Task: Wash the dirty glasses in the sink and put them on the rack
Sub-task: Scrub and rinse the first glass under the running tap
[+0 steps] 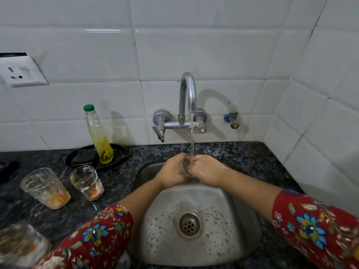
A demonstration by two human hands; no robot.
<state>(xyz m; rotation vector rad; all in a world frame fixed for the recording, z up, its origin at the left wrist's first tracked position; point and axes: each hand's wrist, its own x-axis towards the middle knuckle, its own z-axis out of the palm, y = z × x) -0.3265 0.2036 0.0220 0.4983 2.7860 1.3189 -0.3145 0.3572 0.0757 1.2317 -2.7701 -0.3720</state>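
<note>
Both my left hand [172, 172] and right hand [206, 170] wrap one glass [185, 165] under the tap stream [192, 136] to rinse it; the nearest dirty glass [86, 181] waits to their left.

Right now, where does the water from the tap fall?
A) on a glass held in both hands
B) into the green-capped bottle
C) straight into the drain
A: the stream from the tap lands on the glass that the left hand and right hand grip together over the sink.
</note>
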